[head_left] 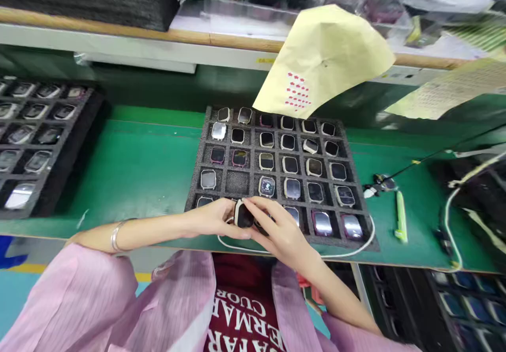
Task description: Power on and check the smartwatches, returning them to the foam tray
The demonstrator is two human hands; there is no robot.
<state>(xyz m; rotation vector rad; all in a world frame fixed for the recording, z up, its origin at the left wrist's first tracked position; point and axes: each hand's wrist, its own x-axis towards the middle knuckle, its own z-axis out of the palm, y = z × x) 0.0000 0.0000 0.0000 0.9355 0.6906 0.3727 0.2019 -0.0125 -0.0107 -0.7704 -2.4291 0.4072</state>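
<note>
Surface: green bench top (158, 173) under a shelf (237, 41), a yellow sheet (324, 59) hanging above.
Foam tray (237, 182): rows of square-faced watch bodies seated in its pockets, right in front of the person.
Held watch (243, 215): pale frame, dark face, out of the foam, tilted above the tray's near edge.
Left hand (211, 217): pinches the watch's side between fingers and thumb.
Right hand (282, 231): fingertips steady its other side.
White cable (343, 255): loops along the near edge, beneath the hands.
Lit watch (267, 186): seated, display on.
Progress: one piece in work; which others are finished, cannot tell.
</note>
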